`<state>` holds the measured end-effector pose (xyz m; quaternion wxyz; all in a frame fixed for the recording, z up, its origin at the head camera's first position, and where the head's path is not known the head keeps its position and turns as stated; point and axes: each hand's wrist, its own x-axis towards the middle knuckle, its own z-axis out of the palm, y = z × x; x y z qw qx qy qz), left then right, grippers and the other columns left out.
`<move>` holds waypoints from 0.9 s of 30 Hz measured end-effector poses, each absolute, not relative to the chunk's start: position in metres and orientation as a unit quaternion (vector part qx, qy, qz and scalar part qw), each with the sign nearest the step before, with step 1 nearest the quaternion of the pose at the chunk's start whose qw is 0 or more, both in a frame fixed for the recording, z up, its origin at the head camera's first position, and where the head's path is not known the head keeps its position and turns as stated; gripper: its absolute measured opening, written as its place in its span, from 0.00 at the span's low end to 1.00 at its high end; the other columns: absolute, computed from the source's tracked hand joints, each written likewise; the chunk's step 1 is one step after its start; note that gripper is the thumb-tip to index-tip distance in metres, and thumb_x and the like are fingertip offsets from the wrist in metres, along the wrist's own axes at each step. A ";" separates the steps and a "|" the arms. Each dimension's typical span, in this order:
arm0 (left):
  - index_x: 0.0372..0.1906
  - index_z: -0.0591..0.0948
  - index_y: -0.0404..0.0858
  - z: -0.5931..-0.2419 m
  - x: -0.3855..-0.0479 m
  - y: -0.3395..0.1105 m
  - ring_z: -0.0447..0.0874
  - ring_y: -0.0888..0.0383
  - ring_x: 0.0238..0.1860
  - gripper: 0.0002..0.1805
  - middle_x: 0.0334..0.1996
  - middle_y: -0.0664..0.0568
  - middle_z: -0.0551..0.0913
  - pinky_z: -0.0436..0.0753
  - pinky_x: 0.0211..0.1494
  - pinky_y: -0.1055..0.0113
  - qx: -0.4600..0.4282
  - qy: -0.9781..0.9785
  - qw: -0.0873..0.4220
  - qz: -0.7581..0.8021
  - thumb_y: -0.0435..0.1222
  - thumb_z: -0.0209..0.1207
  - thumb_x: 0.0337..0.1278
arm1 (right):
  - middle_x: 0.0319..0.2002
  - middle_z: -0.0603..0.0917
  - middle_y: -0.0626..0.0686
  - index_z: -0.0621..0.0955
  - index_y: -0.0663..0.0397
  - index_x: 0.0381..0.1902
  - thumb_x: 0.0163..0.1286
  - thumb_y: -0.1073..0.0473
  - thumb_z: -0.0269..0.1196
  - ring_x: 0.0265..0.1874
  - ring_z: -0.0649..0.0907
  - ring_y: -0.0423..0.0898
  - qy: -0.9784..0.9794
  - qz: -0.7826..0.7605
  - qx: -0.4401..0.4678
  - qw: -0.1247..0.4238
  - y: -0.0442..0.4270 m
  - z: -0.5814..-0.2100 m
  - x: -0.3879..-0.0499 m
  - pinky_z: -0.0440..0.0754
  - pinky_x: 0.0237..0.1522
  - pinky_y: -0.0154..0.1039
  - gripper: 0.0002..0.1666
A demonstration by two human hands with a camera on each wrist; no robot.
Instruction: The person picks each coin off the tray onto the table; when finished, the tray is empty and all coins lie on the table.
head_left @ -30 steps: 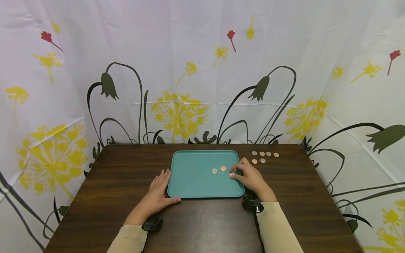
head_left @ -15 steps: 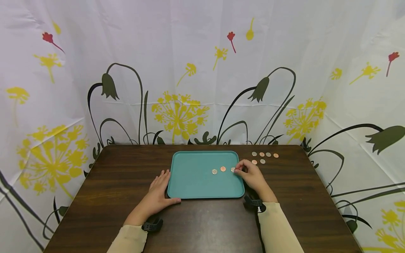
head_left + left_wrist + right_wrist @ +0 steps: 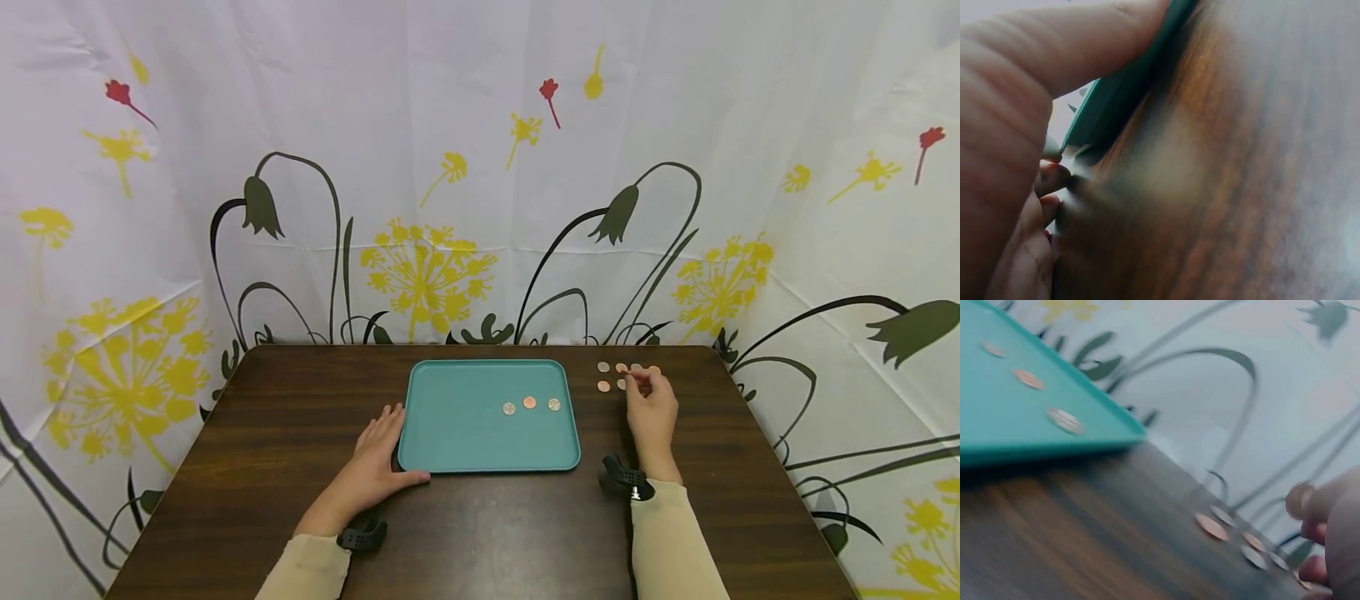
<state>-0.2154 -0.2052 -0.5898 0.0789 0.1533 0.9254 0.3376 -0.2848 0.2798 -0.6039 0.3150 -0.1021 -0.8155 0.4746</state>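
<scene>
A teal tray (image 3: 465, 433) lies on the table with a silver coin (image 3: 509, 408), a copper coin (image 3: 529, 402) and another silver coin (image 3: 554, 404) in its right half. My left hand (image 3: 371, 471) rests at the tray's left side, fingers spread along the edge and thumb by the front corner; its thumb (image 3: 1085, 44) touches the tray's rim in the left wrist view. My right hand (image 3: 651, 417) is over the coins right of the tray, pinching a copper coin (image 3: 1299, 500) between its fingertips, partly hidden.
Several silver and copper coins lie on the dark wooden table (image 3: 495, 533) behind and beside my right fingers, including a copper one (image 3: 603, 387) and a silver one (image 3: 603, 367). A flowered white curtain (image 3: 450, 100) hangs behind the table.
My right hand has moved off the tray to the right with a copper coin, uncovering the silver coin near the tray's right edge. My left hand has stayed put.
</scene>
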 end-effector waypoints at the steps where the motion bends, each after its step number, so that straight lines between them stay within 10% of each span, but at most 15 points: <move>1: 0.90 0.48 0.33 -0.590 -0.215 -0.205 0.38 0.35 0.91 0.70 0.90 0.36 0.46 0.40 0.88 0.31 0.152 0.925 0.081 0.339 0.62 0.77 0.58 | 0.42 0.88 0.63 0.88 0.65 0.47 0.77 0.65 0.68 0.39 0.82 0.48 -0.819 0.461 -0.120 0.319 0.285 -0.604 -0.284 0.74 0.41 0.31 0.07; 27: 0.90 0.47 0.34 -0.590 -0.216 -0.205 0.38 0.36 0.91 0.71 0.90 0.37 0.46 0.41 0.88 0.30 0.150 0.927 0.080 0.334 0.63 0.76 0.58 | 0.35 0.90 0.63 0.89 0.63 0.38 0.76 0.52 0.70 0.37 0.86 0.64 -0.852 0.375 -0.265 0.250 0.302 -0.598 -0.278 0.78 0.40 0.56 0.17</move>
